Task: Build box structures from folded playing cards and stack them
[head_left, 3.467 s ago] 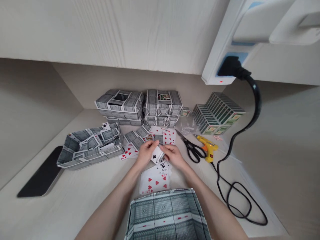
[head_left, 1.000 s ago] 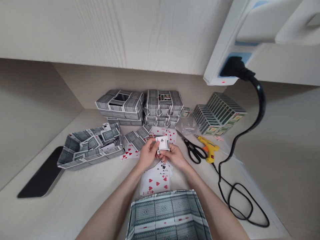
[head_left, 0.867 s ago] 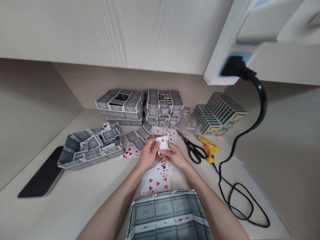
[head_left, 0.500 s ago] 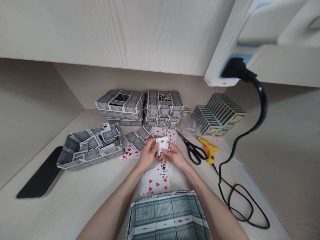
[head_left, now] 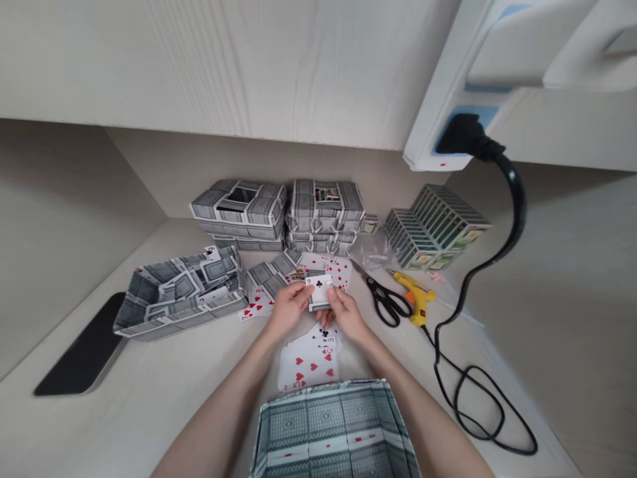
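My left hand [head_left: 290, 307] and my right hand [head_left: 345, 311] both pinch a folded playing card [head_left: 319, 290] between them, with a club sign facing up and a patterned strip along its near edge. Whether it is a single card or several together I cannot tell. Loose face-up playing cards [head_left: 308, 366], a five of hearts on top, lie just below my hands. Closest to me is a box made of playing cards [head_left: 331, 421], its patterned backs showing. Beyond my hands lie more cards [head_left: 271, 277], some face down, some face up.
At left, an open card-built tray [head_left: 184, 318] holds folded cards, beside a black phone-like slab [head_left: 82, 348]. Card-built boxes [head_left: 239, 206] are stacked at the back. Scissors [head_left: 388, 302], a yellow glue gun [head_left: 418, 299] with a looped black cord [head_left: 465, 299], and stacked card packs [head_left: 448, 219] are at right.
My fingers have shifted their hold on the card. It has tipped and moved slightly left, and its near patterned edge shows more plainly now.
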Demonstrator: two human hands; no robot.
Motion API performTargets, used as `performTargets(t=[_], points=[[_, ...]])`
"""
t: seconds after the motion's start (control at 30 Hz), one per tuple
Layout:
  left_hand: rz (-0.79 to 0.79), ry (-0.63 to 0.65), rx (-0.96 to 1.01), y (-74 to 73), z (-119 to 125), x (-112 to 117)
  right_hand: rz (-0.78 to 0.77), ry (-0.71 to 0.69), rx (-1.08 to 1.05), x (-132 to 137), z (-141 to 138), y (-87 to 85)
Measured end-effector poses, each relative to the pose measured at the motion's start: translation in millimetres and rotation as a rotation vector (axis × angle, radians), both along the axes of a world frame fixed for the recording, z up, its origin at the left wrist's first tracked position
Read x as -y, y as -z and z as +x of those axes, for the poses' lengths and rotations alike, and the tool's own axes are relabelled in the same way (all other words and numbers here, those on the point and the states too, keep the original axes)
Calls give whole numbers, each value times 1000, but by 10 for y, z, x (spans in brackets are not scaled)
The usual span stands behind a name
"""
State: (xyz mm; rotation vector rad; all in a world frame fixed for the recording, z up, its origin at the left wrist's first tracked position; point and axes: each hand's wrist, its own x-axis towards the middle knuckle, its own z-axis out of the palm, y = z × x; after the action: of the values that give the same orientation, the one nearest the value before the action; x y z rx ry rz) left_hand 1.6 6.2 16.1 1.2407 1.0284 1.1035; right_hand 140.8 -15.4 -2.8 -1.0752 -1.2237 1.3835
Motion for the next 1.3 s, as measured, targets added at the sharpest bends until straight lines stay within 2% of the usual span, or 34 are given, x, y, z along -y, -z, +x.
performTargets(t=[0.17, 0.4, 0.63, 0.87, 1.3], points=[[82, -27, -126, 84, 15, 9, -7, 79, -43, -26, 32, -11], [244, -133, -333, 103, 54, 44, -98, 34, -170, -49, 52, -90], [247, -192, -343, 135, 76, 59, -153, 19, -225, -56, 55, -98], [277, -268, -366, 100, 85, 150, -211, -97, -308, 7, -20, -113], [222, -239, -291, 97, 105, 133, -195, -112, -380, -2, -33, -89]])
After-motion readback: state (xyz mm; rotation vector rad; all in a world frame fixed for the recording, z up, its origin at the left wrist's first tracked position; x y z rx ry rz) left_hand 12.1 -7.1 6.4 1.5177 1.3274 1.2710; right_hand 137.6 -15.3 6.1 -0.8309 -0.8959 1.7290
